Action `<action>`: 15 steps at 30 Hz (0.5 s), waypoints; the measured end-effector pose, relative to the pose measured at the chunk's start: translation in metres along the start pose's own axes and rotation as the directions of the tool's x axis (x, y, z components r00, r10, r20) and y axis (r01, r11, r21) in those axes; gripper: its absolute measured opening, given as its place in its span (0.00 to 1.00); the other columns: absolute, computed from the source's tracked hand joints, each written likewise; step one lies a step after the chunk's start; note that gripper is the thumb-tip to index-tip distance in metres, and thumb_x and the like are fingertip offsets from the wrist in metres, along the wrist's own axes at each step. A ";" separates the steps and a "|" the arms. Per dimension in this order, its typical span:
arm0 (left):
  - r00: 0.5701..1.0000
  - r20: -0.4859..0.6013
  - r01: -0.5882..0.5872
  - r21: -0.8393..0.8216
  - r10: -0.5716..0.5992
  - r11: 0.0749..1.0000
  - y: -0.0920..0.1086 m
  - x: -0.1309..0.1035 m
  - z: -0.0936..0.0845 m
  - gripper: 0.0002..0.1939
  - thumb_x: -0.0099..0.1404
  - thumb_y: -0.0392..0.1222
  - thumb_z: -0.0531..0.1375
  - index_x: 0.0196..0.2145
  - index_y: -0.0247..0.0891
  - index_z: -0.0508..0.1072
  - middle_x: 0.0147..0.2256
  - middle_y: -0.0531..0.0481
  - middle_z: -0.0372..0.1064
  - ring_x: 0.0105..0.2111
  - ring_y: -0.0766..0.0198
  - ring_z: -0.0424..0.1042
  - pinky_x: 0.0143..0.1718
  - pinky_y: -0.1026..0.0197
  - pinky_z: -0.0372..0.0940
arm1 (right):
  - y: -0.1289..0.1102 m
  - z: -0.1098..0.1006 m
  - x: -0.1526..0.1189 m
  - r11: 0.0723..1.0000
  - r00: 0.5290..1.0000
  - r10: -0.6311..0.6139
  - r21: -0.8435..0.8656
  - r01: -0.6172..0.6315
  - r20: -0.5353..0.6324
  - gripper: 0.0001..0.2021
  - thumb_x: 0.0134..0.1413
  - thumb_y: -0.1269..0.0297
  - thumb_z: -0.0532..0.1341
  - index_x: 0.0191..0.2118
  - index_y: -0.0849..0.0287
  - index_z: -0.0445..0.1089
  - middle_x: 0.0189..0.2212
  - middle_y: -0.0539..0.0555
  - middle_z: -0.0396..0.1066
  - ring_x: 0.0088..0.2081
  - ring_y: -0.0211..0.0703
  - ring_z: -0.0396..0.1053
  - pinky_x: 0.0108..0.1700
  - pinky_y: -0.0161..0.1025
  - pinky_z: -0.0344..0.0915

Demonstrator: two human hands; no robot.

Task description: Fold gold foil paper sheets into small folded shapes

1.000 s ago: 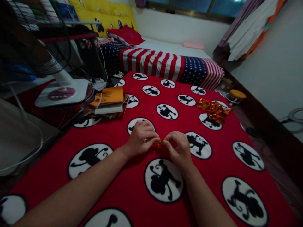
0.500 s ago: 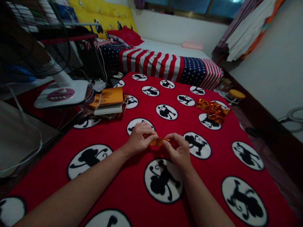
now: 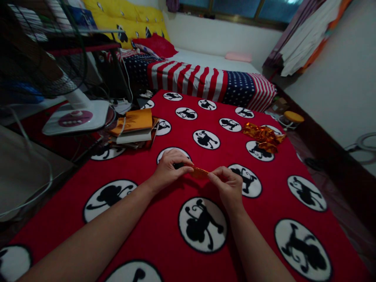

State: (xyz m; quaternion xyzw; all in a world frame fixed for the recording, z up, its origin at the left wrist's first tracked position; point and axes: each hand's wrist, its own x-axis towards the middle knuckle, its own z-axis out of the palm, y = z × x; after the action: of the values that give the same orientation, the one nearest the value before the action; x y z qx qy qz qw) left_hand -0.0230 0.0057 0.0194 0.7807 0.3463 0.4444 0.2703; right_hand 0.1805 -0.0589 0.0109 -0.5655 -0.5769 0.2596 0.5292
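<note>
A small piece of shiny orange foil (image 3: 200, 172) is held in the air between both hands, over a red blanket (image 3: 164, 243) with white circles and black monkey figures. My left hand (image 3: 172, 167) pinches its left end between thumb and fingers. At its right end, my right hand (image 3: 227, 182) grips it the same way. The foil's upper edge looks straight and thin. Crumpled orange foil (image 3: 263, 137) lies on the blanket at the back right.
Orange-covered papers and books (image 3: 133, 127) are stacked at the blanket's left edge, beside a white fan base (image 3: 79, 115). Behind stands a bed with a striped, starred cover (image 3: 188, 78). A yellow-topped stool (image 3: 293, 116) is at the right.
My hands have moved slightly apart, and more of the foil shows between them. My right hand has shifted a little to the right.
</note>
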 end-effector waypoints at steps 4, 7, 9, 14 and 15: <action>1.000 -0.021 -0.009 0.105 0.012 0.994 0.001 -0.001 0.000 0.05 0.56 0.43 0.68 0.27 0.41 0.79 0.27 0.51 0.75 0.34 0.61 0.69 0.42 0.57 0.57 | 0.002 0.001 0.000 1.000 1.000 -0.023 0.004 0.023 0.015 0.09 0.50 0.64 0.67 0.22 0.57 0.70 0.20 0.48 0.68 0.26 0.38 0.64 0.32 0.37 0.59; 0.998 -0.050 -0.029 0.166 0.037 0.986 0.003 -0.001 0.000 0.05 0.57 0.44 0.67 0.26 0.41 0.79 0.27 0.51 0.74 0.35 0.61 0.68 0.41 0.57 0.56 | 0.000 0.002 0.000 0.999 0.999 -0.047 0.005 0.047 0.024 0.09 0.51 0.64 0.67 0.23 0.57 0.71 0.20 0.47 0.68 0.25 0.38 0.64 0.31 0.37 0.59; 0.997 -0.062 -0.026 0.166 0.037 0.986 0.004 -0.001 0.000 0.06 0.58 0.45 0.66 0.26 0.41 0.78 0.28 0.50 0.74 0.36 0.61 0.68 0.42 0.57 0.56 | 0.000 0.003 0.000 0.995 0.995 -0.103 -0.017 0.103 0.006 0.08 0.52 0.65 0.67 0.24 0.57 0.71 0.21 0.48 0.69 0.25 0.38 0.65 0.31 0.38 0.60; 0.970 -0.206 0.116 -0.076 -0.130 0.990 0.001 -0.002 0.004 0.18 0.57 0.50 0.67 0.42 0.40 0.74 0.38 0.48 0.73 0.39 0.62 0.70 0.42 0.60 0.60 | 0.001 -0.001 0.001 0.893 0.895 -0.430 -0.201 0.402 -0.122 0.04 0.50 0.71 0.68 0.30 0.55 0.73 0.26 0.49 0.73 0.30 0.40 0.69 0.38 0.41 0.64; 0.954 -0.214 0.172 -0.182 -0.209 0.968 0.001 -0.003 0.005 0.23 0.56 0.52 0.67 0.45 0.39 0.72 0.39 0.47 0.72 0.37 0.62 0.70 0.40 0.61 0.61 | 0.001 -0.002 0.001 0.860 0.861 -0.490 -0.241 0.450 -0.137 0.06 0.49 0.73 0.68 0.32 0.55 0.74 0.27 0.50 0.74 0.31 0.40 0.70 0.39 0.42 0.64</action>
State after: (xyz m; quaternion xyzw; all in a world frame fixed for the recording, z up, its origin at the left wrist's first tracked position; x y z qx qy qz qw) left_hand -0.0193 0.0027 0.0163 0.6619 0.4122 0.5308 0.3320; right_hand 0.1829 -0.0579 0.0107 -0.4798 -0.6669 0.0063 0.5701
